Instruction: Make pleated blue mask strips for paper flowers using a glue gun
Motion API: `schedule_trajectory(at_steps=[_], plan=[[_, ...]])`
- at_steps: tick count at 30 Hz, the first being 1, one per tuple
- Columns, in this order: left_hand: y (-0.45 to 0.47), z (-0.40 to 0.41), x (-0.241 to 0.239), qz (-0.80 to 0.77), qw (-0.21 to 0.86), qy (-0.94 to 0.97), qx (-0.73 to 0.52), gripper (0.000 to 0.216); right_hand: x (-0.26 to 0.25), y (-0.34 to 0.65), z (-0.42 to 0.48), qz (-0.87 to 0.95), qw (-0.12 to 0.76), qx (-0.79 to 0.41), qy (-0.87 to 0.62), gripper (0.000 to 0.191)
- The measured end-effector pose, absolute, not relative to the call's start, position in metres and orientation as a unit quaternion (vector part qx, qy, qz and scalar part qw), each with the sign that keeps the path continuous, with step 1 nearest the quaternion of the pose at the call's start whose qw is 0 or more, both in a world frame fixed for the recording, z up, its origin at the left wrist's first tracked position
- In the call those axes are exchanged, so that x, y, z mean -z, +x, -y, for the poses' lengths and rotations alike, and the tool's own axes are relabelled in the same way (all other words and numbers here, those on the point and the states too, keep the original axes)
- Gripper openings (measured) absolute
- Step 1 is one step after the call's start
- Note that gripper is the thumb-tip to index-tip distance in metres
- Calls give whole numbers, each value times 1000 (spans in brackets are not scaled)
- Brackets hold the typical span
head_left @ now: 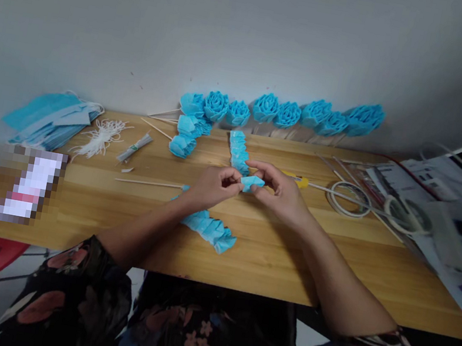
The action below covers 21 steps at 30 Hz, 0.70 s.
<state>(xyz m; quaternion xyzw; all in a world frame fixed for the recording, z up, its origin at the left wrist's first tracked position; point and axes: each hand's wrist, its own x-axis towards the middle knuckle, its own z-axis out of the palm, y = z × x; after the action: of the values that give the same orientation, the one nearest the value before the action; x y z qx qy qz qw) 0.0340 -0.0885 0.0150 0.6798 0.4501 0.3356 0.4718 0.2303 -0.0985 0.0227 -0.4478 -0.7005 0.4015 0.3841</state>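
Near the table's middle, my left hand [220, 186] pinches the left end of a small folded piece of light-blue fabric [251, 184]. My right hand [277, 190] grips the same piece at its right side, thumb in front. Just behind it lies a pleated blue strip [238, 149]; whether the two are joined I cannot tell. A second pleated blue strip [212, 230] rests on the table below my left forearm, which partly hides it. A thin wooden stick [149, 183] points left from behind that forearm.
Blue fabric roses [266, 107] line the wall, several on sticks. Blue face masks [55, 118], white cords [105, 138] and a bundle of ties [135, 147] lie left, above a blurred phone [32, 185]. A yellow-handled screwdriver [301, 182], coiled cable [349, 198] and papers [409, 177] lie right.
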Motion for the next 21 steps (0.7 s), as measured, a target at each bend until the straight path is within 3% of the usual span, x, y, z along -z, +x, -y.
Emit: schedule_trajectory(at_steps=[6,21], plan=[[31,85,-14,-449,502,648,-354,17,-27,240,95,660,376,-514,-399,47],[28,81,-10,-446,517,634,-363,23,-26,240,91,617,451,-455,-457,36]])
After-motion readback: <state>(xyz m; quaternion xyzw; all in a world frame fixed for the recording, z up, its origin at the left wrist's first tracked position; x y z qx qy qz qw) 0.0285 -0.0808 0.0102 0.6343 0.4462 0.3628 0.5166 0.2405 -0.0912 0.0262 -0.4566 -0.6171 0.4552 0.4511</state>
